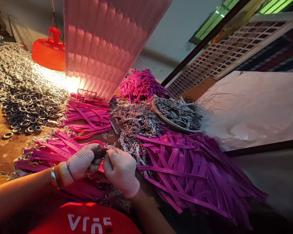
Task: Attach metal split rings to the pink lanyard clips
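Observation:
My left hand [79, 161], in a white dotted knit glove with dark fingertips, is closed in front of my chest. My right hand [121, 169], in a plain white glove, pinches right against the left fingertips. Between and below the fingers shows a bit of a pink strap [101, 167]; the rest of it, and whatever is at its end, is hidden by the hands. Pink straps with metal ends [61, 146] lie under and beside my left hand. Small metal clasps [136, 152] are heaped just beyond my right hand.
Metal rings [26, 94] pile at the left under a red lamp [48, 53]. A translucent ribbed panel [102, 42] stands beside it. More pink straps [141, 84] lie behind, purple-looking straps [185, 165] at right. A bowl [161, 120] holds metal clasps near white plastic sheeting [254, 107].

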`<state>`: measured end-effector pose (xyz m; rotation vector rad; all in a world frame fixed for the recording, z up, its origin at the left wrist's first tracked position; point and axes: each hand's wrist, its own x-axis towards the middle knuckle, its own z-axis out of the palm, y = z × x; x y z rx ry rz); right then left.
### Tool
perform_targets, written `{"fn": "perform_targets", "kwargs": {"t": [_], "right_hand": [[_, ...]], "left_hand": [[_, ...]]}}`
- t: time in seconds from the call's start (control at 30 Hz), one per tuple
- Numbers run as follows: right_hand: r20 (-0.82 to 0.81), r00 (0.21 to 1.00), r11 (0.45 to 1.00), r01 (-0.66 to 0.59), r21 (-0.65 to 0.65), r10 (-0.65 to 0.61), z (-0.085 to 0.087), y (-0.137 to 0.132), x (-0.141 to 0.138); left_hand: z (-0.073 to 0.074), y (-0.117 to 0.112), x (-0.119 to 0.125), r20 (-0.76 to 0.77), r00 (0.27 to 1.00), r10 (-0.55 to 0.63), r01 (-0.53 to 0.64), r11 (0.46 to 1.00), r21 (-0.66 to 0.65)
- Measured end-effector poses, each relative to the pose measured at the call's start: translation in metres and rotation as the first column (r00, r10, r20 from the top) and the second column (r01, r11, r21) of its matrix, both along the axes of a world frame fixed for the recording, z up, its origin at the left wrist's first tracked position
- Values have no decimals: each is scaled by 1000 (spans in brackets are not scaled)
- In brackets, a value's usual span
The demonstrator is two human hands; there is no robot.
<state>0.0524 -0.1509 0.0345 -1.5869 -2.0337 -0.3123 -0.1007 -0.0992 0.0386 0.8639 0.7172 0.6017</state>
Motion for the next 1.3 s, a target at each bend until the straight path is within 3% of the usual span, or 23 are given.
{"fn": "perform_targets", "kwargs": {"t": [0.1,0.2,0.27,0.4,0.57,0.73,0.83,0.97,1.07,1.13,1.2,1.27,1.3], "right_hand": [[65,997,999,26,29,-28,-11,2,7],[89,994,998,-64,-28,66,-10,8,18],[-44,994,987,-107,-122,102,-4,17,23],[-350,936,961,-55,-273,-46,-2,36,21],[-337,938,936,-49,-350,-77,-20,51,11],[-354,935,956,-99,-277,-6,-20,56,8],[-255,967,984,-65,-165,21,-15,56,9],[-135,989,997,-63,-46,57,-13,50,9],[-270,959,990,-108,-86,81,-13,47,5],[-543,835,968,-200,-153,87,-10,48,3],[-839,544,931,-303,-203,-6,-5,51,5],[-958,255,924,-319,-212,-131,-2,54,13],[-971,175,932,-296,-208,-161,-2,54,18]], "left_hand": [[2,8,7,-59,998,-10,13,999,36],[10,24,7,-204,969,-136,170,973,156],[17,37,8,-248,947,-206,253,951,177],[24,57,13,-311,934,-175,249,943,219],[15,68,8,-344,919,-194,262,952,161],[12,66,0,-403,900,-163,234,963,131],[16,57,1,-354,930,-99,143,985,101],[18,53,2,-338,936,-94,121,991,60],[17,60,1,-380,918,-116,142,989,40],[20,65,-2,-427,893,-140,208,971,116],[28,65,-8,-504,859,-87,293,891,347],[41,62,-18,-552,831,70,361,688,630],[48,61,-26,-556,815,164,385,564,731]]}}
